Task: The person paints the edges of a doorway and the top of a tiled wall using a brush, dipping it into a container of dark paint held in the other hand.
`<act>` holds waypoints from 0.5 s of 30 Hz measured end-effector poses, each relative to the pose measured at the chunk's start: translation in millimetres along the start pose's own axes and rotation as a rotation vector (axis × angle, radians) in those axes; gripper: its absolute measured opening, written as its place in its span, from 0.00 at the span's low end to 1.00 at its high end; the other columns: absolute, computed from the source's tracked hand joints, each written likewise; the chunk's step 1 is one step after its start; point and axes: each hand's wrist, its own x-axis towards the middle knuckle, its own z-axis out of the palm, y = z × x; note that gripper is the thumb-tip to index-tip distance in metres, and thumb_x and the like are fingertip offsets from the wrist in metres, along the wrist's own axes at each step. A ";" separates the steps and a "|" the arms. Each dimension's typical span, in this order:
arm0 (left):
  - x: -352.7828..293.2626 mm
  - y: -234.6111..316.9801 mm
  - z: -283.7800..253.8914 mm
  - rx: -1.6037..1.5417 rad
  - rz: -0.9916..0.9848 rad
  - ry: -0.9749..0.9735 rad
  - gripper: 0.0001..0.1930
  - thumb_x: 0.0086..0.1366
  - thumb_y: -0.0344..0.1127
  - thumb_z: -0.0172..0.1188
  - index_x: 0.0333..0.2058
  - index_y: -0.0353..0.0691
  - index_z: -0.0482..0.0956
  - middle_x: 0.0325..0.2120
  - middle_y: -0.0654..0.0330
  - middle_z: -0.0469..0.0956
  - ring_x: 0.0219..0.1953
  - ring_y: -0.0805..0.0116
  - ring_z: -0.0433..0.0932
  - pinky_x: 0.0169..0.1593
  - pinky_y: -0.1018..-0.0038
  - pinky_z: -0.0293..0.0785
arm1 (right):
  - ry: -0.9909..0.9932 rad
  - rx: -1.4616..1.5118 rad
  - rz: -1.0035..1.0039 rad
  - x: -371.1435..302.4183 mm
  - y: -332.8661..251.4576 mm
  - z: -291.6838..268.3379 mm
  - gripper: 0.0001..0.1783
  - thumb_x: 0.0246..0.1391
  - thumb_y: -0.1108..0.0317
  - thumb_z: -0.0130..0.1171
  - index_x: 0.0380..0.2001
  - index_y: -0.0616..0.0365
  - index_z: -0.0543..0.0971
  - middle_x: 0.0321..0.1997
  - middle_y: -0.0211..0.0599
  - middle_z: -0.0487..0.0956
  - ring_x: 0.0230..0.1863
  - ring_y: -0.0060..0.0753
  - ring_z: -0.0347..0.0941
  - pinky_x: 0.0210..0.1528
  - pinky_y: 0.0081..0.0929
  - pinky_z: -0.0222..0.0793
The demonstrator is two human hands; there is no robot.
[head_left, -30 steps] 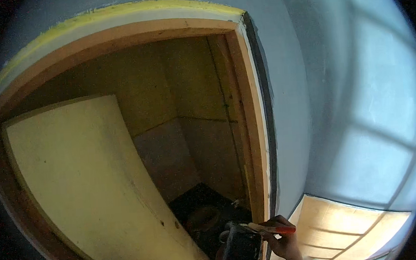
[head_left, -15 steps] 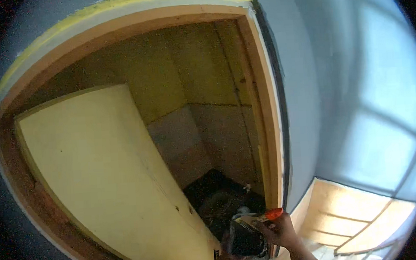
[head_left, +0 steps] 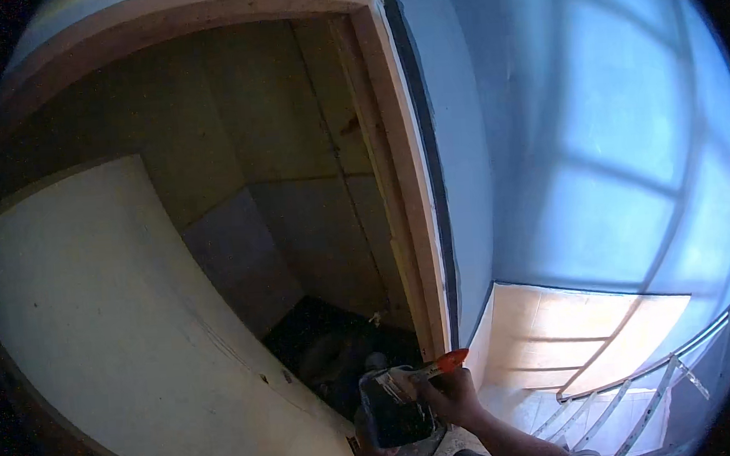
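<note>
My right hand is closed around a paintbrush with an orange-red handle. The brush's bristle end rests at the upper edge of a dark, open paint container, whose walls carry pale smears. Lower down, my left hand grips that container from its left side and underneath; some of its fingers are hidden. Both hands are low in the view, in front of the foot of a pinkish-brown door frame. A dark painted band runs down the blue wall beside the frame.
A pale door stands ajar on the left, opening on a dim room with a black floor area. Sunlit blue wall fills the right, above beige tiling. What looks like a metal ladder is at the lower right.
The view has swung right, so the doorway sits further left and the ladder-like bars show more. Both hands still hold the brush and the container close together.
</note>
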 end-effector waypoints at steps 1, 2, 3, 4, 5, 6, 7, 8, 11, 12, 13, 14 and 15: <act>-4.8 -1.1 5.9 0.159 0.076 0.022 0.33 0.71 0.59 0.51 0.67 0.44 0.67 0.58 0.52 0.77 0.57 0.52 0.80 0.61 0.54 0.79 | -0.053 -0.107 0.001 -0.9 2.4 -3.9 0.11 0.65 0.68 0.62 0.41 0.68 0.82 0.35 0.41 0.86 0.37 0.28 0.83 0.39 0.30 0.80; -12.3 -5.5 14.1 -0.047 0.030 -0.042 0.33 0.74 0.58 0.46 0.70 0.45 0.60 0.63 0.52 0.71 0.60 0.51 0.76 0.63 0.52 0.75 | -0.065 -0.104 0.005 -2.0 8.4 -7.1 0.11 0.65 0.68 0.62 0.41 0.68 0.82 0.35 0.41 0.86 0.37 0.28 0.83 0.39 0.30 0.80; -17.9 -4.8 36.7 -0.156 0.009 -0.067 0.34 0.76 0.57 0.43 0.72 0.45 0.57 0.66 0.52 0.68 0.62 0.51 0.74 0.64 0.51 0.73 | -0.080 -0.140 -0.047 -1.0 18.3 -10.8 0.11 0.64 0.68 0.63 0.41 0.67 0.82 0.35 0.42 0.86 0.36 0.30 0.84 0.38 0.31 0.80; -24.1 -3.9 60.1 -0.264 -0.014 -0.090 0.34 0.77 0.57 0.40 0.74 0.46 0.54 0.68 0.52 0.65 0.63 0.50 0.72 0.66 0.50 0.72 | -0.098 -0.174 -0.097 -1.4 24.0 -15.5 0.11 0.63 0.68 0.63 0.41 0.67 0.82 0.35 0.43 0.87 0.36 0.33 0.85 0.38 0.32 0.81; -29.9 -7.6 67.4 -0.302 -0.011 -0.062 0.34 0.77 0.57 0.41 0.73 0.45 0.54 0.68 0.52 0.66 0.63 0.50 0.72 0.65 0.50 0.72 | -0.114 -0.173 -0.081 1.0 21.0 -20.9 0.11 0.63 0.68 0.63 0.41 0.67 0.82 0.35 0.43 0.87 0.36 0.33 0.85 0.38 0.32 0.81; -23.6 -9.2 72.6 -0.289 -0.014 -0.050 0.34 0.77 0.57 0.41 0.73 0.45 0.55 0.67 0.52 0.66 0.63 0.51 0.73 0.65 0.50 0.73 | -0.132 -0.161 -0.051 8.5 12.1 -26.5 0.12 0.61 0.65 0.64 0.43 0.62 0.82 0.37 0.43 0.85 0.38 0.38 0.83 0.42 0.35 0.79; -15.6 -12.2 74.0 -0.261 -0.018 -0.041 0.34 0.76 0.58 0.42 0.73 0.45 0.56 0.67 0.52 0.67 0.62 0.51 0.73 0.65 0.51 0.73 | -0.153 -0.149 -0.016 15.5 7.2 -31.9 0.14 0.59 0.63 0.66 0.45 0.57 0.83 0.40 0.44 0.83 0.40 0.43 0.81 0.46 0.38 0.77; -9.2 -15.7 78.3 -0.241 -0.012 -0.033 0.34 0.76 0.58 0.42 0.72 0.45 0.56 0.66 0.52 0.68 0.62 0.51 0.74 0.65 0.51 0.73 | -0.093 -0.039 0.073 23.7 28.8 -32.3 0.12 0.57 0.64 0.66 0.42 0.57 0.82 0.38 0.45 0.81 0.39 0.46 0.80 0.45 0.40 0.76; 8.5 -15.7 101.4 -0.155 0.065 -0.025 0.34 0.75 0.58 0.44 0.71 0.44 0.59 0.65 0.51 0.69 0.61 0.51 0.75 0.64 0.51 0.74 | -0.226 -0.164 -0.105 37.8 35.5 -53.3 0.10 0.55 0.68 0.65 0.40 0.58 0.79 0.35 0.47 0.79 0.39 0.51 0.79 0.40 0.43 0.74; 14.3 -13.4 108.5 -0.140 0.093 -0.017 0.34 0.75 0.59 0.45 0.71 0.44 0.59 0.64 0.51 0.70 0.61 0.52 0.75 0.64 0.51 0.75 | -0.313 -0.233 -0.203 54.9 21.0 -65.7 0.11 0.54 0.70 0.64 0.41 0.58 0.79 0.34 0.48 0.79 0.39 0.52 0.79 0.38 0.43 0.74; 20.9 -11.0 112.6 -0.134 0.120 0.001 0.34 0.75 0.59 0.45 0.70 0.44 0.60 0.64 0.51 0.70 0.61 0.52 0.76 0.63 0.51 0.75 | -0.250 -0.216 -0.321 65.9 26.5 -65.9 0.12 0.54 0.70 0.65 0.42 0.58 0.80 0.35 0.47 0.80 0.38 0.52 0.79 0.38 0.44 0.74; 23.8 -8.1 113.4 -0.132 0.150 0.021 0.34 0.74 0.59 0.46 0.70 0.43 0.61 0.63 0.51 0.71 0.60 0.52 0.76 0.63 0.52 0.76 | -0.278 -0.153 -0.350 79.3 21.2 -67.0 0.11 0.54 0.70 0.64 0.41 0.59 0.82 0.33 0.46 0.81 0.34 0.48 0.80 0.35 0.40 0.74; 23.3 -10.4 112.5 -0.130 0.174 0.030 0.34 0.74 0.59 0.47 0.69 0.43 0.61 0.63 0.51 0.72 0.60 0.52 0.76 0.63 0.52 0.76 | -0.294 -0.100 -0.386 91.4 3.4 -67.7 0.10 0.55 0.71 0.64 0.41 0.59 0.83 0.32 0.45 0.83 0.31 0.43 0.81 0.33 0.36 0.75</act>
